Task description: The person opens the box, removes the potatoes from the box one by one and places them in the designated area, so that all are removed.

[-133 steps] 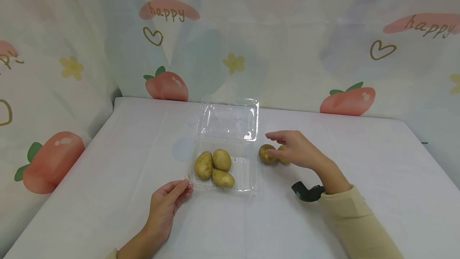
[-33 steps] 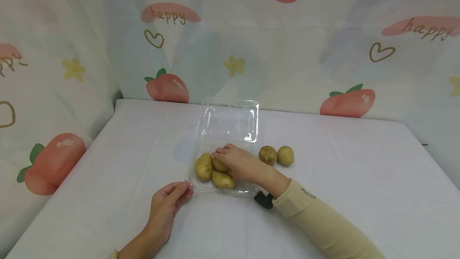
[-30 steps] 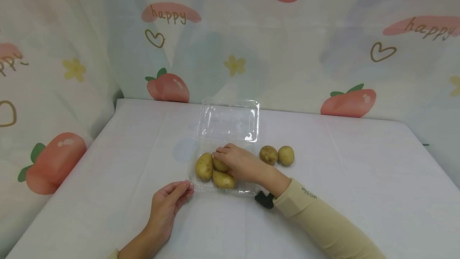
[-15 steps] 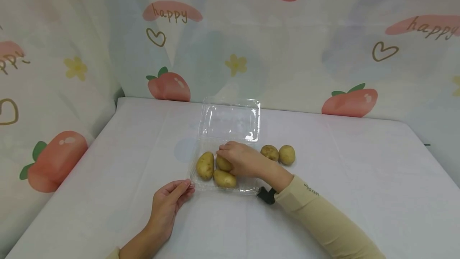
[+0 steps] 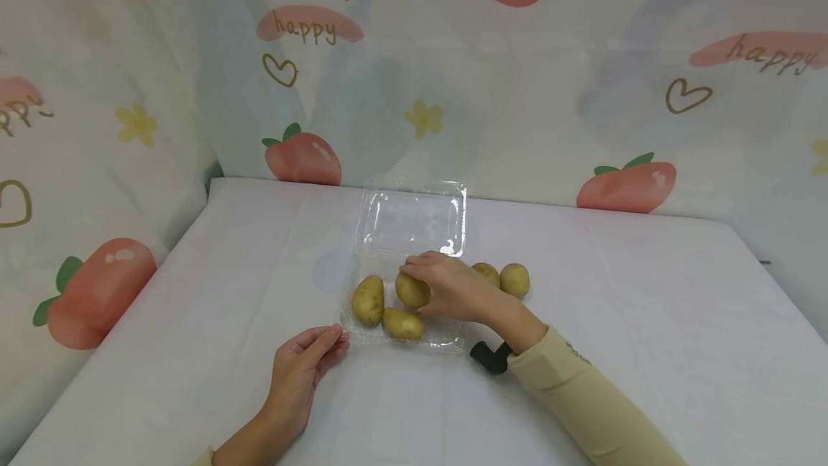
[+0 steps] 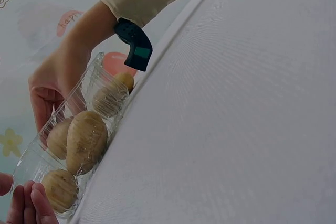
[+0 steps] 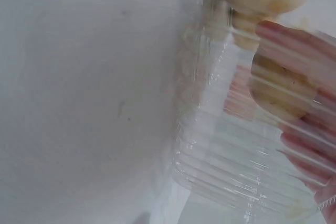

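Note:
A clear plastic clamshell box (image 5: 446, 342) lies on the table with its lid (image 5: 414, 221) tipped back. Three potatoes are in its base: one at the left (image 5: 368, 300), a front potato (image 5: 403, 323) and a back potato (image 5: 411, 291). My right hand (image 5: 453, 286) grips the back potato between thumb and fingers, inside the box. My left hand (image 5: 300, 372) pinches the box's front left corner; in the left wrist view its fingertips (image 6: 29, 203) show at the box wall. In the right wrist view the gripped potato (image 7: 281, 85) shows through the clear side.
Two more potatoes, one (image 5: 514, 281) in plain sight and one (image 5: 485, 274) partly behind my right hand, sit on the table just right of the box. A dark wrist device (image 5: 489, 358) hangs under my right wrist. A patterned cloth backdrop (image 5: 504, 92) rises behind the white tabletop (image 5: 226, 293).
My right hand went from the loose potatoes on the right into the box. It has since shifted the back potato slightly right, away from the left one. My left hand stays at the corner.

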`<action>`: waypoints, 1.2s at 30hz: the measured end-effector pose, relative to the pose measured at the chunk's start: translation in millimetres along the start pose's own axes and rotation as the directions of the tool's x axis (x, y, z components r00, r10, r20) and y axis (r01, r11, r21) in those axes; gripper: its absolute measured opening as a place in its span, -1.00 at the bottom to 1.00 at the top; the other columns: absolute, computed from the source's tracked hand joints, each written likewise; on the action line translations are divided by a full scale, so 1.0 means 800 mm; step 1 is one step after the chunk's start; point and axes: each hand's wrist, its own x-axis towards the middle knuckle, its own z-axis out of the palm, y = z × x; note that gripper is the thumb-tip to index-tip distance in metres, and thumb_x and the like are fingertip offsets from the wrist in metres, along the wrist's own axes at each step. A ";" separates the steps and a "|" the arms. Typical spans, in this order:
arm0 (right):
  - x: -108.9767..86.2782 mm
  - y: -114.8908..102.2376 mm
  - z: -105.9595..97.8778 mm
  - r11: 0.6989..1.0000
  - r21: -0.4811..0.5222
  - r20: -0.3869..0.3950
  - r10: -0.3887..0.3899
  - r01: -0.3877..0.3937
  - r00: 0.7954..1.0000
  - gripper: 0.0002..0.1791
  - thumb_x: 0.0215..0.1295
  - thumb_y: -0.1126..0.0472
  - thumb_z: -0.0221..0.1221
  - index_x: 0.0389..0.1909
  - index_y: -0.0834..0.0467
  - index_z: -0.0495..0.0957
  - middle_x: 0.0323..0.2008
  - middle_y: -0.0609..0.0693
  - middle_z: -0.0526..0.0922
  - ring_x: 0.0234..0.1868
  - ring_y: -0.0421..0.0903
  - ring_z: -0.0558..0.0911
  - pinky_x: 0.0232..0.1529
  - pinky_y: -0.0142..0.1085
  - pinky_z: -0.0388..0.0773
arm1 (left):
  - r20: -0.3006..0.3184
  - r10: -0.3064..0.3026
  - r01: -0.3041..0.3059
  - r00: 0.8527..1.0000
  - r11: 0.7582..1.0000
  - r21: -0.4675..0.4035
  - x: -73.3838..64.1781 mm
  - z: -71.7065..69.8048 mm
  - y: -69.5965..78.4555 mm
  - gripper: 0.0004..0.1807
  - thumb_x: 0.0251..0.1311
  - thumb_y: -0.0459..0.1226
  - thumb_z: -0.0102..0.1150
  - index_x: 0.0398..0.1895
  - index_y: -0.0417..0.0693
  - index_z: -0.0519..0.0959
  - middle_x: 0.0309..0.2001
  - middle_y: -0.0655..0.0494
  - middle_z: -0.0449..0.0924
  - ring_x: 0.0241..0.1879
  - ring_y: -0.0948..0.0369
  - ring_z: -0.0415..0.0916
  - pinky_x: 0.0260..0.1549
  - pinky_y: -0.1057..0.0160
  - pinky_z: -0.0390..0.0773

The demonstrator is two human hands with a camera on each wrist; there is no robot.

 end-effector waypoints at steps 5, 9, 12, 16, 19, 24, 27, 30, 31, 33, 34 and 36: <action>-0.003 0.001 -0.003 1.000 -0.004 -0.011 0.005 -0.005 1.000 -0.44 -0.17 0.26 0.40 -0.06 0.30 0.50 -0.14 -0.01 0.55 -0.02 -0.03 0.48 -0.02 -0.28 0.46 | -0.005 -0.006 0.006 1.000 1.000 0.004 0.000 -0.001 -0.001 -0.84 0.13 -0.42 0.16 -0.28 -0.41 0.53 -0.37 -0.06 0.60 -0.32 0.16 0.58 -0.19 0.25 0.58; -0.009 0.000 -0.010 1.000 -0.009 -0.053 0.029 -0.030 0.998 -0.40 -0.16 0.25 0.40 0.00 0.32 0.49 -0.08 0.03 0.56 0.00 -0.02 0.48 -0.01 -0.26 0.47 | -0.005 -0.010 0.010 1.000 1.000 0.007 0.000 0.000 0.000 -0.84 0.13 -0.42 0.17 -0.28 -0.42 0.53 -0.37 -0.07 0.60 -0.33 0.16 0.58 -0.19 0.25 0.58; -0.013 0.000 -0.015 0.999 -0.004 -0.072 0.041 -0.042 0.997 -0.40 -0.15 0.25 0.40 0.01 0.30 0.49 -0.07 0.02 0.56 0.00 -0.03 0.47 -0.04 -0.27 0.48 | -0.007 -0.012 0.012 1.000 1.000 0.015 -0.001 0.000 0.001 -0.81 0.14 -0.42 0.16 -0.25 -0.45 0.51 -0.36 -0.07 0.60 -0.32 0.16 0.58 -0.19 0.25 0.58; -0.018 0.002 -0.021 0.999 0.005 -0.094 0.039 -0.039 0.995 -0.41 -0.14 0.25 0.41 -0.01 0.31 0.50 -0.05 0.07 0.57 0.02 0.00 0.47 0.02 -0.23 0.46 | -0.009 -0.011 0.011 1.000 1.000 0.013 -0.001 0.001 0.001 -0.80 0.13 -0.42 0.17 -0.25 -0.44 0.51 -0.36 -0.07 0.60 -0.32 0.16 0.58 -0.19 0.25 0.58; -0.025 0.006 -0.027 0.999 0.015 -0.140 0.047 -0.046 0.989 -0.40 -0.18 0.27 0.44 -0.02 0.32 0.51 -0.03 0.13 0.57 0.03 0.05 0.48 0.08 -0.15 0.41 | -0.003 -0.014 0.014 1.000 1.000 0.005 0.000 0.001 0.000 -0.85 0.12 -0.41 0.18 -0.30 -0.39 0.54 -0.37 -0.06 0.60 -0.32 0.16 0.58 -0.19 0.25 0.58; -0.038 0.013 -0.040 0.995 0.023 -0.167 0.097 -0.094 0.981 -0.37 -0.19 0.26 0.45 0.00 0.31 0.50 0.00 0.15 0.55 0.05 0.07 0.46 0.04 -0.13 0.45 | -0.005 -0.016 0.016 1.000 1.000 0.000 0.000 0.002 -0.002 -0.89 0.12 -0.42 0.18 -0.34 -0.35 0.55 -0.38 -0.06 0.60 -0.33 0.16 0.58 -0.19 0.24 0.58; -0.045 0.017 -0.047 0.993 0.032 -0.174 0.119 -0.115 0.978 -0.38 -0.19 0.26 0.45 0.00 0.29 0.51 0.00 0.14 0.55 0.05 0.05 0.46 -0.02 -0.17 0.49 | -0.007 -0.017 0.017 1.000 1.000 0.005 0.000 0.002 -0.001 -0.87 0.12 -0.41 0.18 -0.32 -0.37 0.55 -0.37 -0.07 0.60 -0.33 0.16 0.58 -0.19 0.25 0.58; -0.051 0.019 -0.052 0.990 0.049 -0.197 0.141 -0.134 0.970 -0.36 -0.20 0.28 0.46 0.01 0.29 0.50 0.00 0.13 0.55 0.05 0.04 0.45 -0.03 -0.16 0.49 | -0.009 -0.020 0.020 1.000 1.000 0.013 0.000 0.002 -0.001 -0.84 0.12 -0.41 0.18 -0.29 -0.40 0.54 -0.37 -0.07 0.60 -0.32 0.16 0.58 -0.19 0.24 0.58; -0.053 0.020 -0.054 0.988 0.057 -0.204 0.150 -0.141 0.967 -0.36 -0.21 0.28 0.46 0.01 0.29 0.50 0.00 0.13 0.55 0.06 0.04 0.45 -0.01 -0.15 0.48 | -0.010 -0.021 0.021 1.000 1.000 0.014 0.000 0.002 0.000 -0.82 0.13 -0.41 0.18 -0.27 -0.42 0.53 -0.37 -0.07 0.60 -0.32 0.16 0.58 -0.19 0.24 0.58; -0.056 0.022 -0.055 0.986 0.064 -0.209 0.167 -0.157 0.964 -0.34 -0.21 0.28 0.47 0.02 0.29 0.50 -0.01 0.12 0.55 0.06 0.03 0.45 0.03 -0.14 0.45 | -0.011 -0.020 0.020 1.000 1.000 0.016 0.000 0.001 0.000 -0.79 0.13 -0.41 0.18 -0.25 -0.44 0.52 -0.36 -0.07 0.60 -0.32 0.16 0.58 -0.19 0.24 0.58; -0.057 0.023 -0.056 0.984 0.067 -0.207 0.175 -0.164 0.963 -0.34 -0.21 0.29 0.47 0.03 0.29 0.49 0.00 0.12 0.54 0.07 0.03 0.44 0.04 -0.13 0.45 | -0.012 -0.020 0.020 1.000 1.000 0.020 0.000 0.001 0.000 -0.78 0.13 -0.40 0.18 -0.24 -0.45 0.52 -0.36 -0.06 0.60 -0.32 0.16 0.58 -0.18 0.25 0.58; -0.060 0.024 -0.057 0.981 0.074 -0.202 0.189 -0.177 0.961 -0.33 -0.20 0.29 0.46 0.04 0.29 0.49 0.01 0.12 0.54 0.07 0.03 0.44 0.04 -0.13 0.45 | -0.013 -0.021 0.021 1.000 0.999 0.026 0.000 0.000 0.001 -0.77 0.14 -0.40 0.18 -0.22 -0.46 0.51 -0.36 -0.06 0.60 -0.32 0.16 0.58 -0.18 0.25 0.57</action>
